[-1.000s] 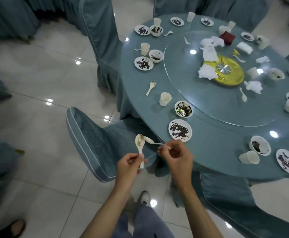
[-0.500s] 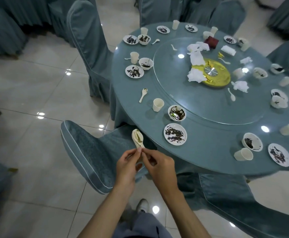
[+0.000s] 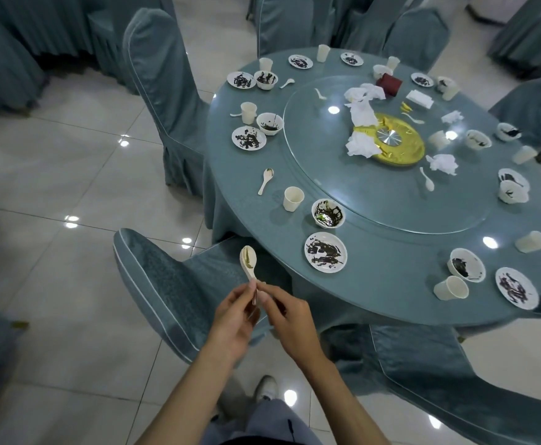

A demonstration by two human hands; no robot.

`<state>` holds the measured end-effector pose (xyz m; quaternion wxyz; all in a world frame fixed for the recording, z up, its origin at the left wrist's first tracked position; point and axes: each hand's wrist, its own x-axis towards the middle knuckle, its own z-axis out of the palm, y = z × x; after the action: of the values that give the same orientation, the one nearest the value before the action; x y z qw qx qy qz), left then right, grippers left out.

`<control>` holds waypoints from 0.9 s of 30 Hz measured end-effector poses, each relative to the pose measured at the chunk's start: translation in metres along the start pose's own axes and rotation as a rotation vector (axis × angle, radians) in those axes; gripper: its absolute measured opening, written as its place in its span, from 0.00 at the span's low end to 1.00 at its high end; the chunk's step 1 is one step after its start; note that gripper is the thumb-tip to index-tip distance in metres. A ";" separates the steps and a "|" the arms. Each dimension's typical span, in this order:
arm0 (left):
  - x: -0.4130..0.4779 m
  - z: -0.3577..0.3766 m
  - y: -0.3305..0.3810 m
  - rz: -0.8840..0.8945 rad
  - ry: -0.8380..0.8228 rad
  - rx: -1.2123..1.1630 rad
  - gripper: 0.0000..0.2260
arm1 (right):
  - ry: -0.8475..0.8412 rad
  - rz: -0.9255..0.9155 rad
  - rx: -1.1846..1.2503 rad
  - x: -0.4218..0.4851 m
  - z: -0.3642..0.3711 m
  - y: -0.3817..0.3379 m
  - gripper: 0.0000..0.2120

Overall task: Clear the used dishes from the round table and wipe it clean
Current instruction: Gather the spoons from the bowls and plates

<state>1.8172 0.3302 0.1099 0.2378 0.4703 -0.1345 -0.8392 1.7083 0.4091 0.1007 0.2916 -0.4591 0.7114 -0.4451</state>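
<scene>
My left hand [image 3: 235, 316] and my right hand [image 3: 286, 316] meet in front of the round table [image 3: 391, 284], both pinching the handles of stacked white spoons [image 3: 248, 260] held upright over a chair seat. The top spoon's bowl is smeared green. On the table near me lie a dirty plate [image 3: 326, 252], a stained bowl [image 3: 327, 213], a paper cup [image 3: 293, 198] and a loose spoon [image 3: 266, 179]. Several more used plates, bowls and cups ring the table edge.
A glass turntable [image 3: 391, 194] carries a gold centre disc [image 3: 397, 144], crumpled napkins [image 3: 362, 146] and spoons. Covered chairs stand close: one [image 3: 166, 284] under my hands, one [image 3: 163, 75] at the left, one [image 3: 455, 380] at the right. Glossy tiled floor [image 3: 70, 187] lies to the left.
The second spoon, held crosswise in my right hand a second ago, now lies stacked with the first; both hands have closed together on the handles. The view has pulled back and risen slightly.
</scene>
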 end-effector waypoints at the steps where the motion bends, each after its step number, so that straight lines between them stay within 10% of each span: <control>1: 0.000 -0.001 0.001 0.001 -0.008 0.000 0.18 | 0.053 0.021 0.030 0.001 0.001 0.001 0.13; 4: 0.001 -0.003 -0.001 -0.015 -0.053 0.024 0.17 | 0.262 0.224 0.122 0.010 -0.001 0.004 0.10; 11: 0.005 0.023 -0.013 -0.052 -0.239 0.212 0.10 | 0.047 0.612 0.677 0.028 -0.038 0.003 0.15; 27: 0.135 0.210 -0.041 0.162 -0.049 0.738 0.09 | 0.295 0.562 0.244 0.174 -0.259 0.169 0.07</control>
<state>1.5667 0.2947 0.1035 0.1145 0.4917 -0.4703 -0.7238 1.3574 0.3759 0.0602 0.3497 -0.1374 0.7861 -0.4907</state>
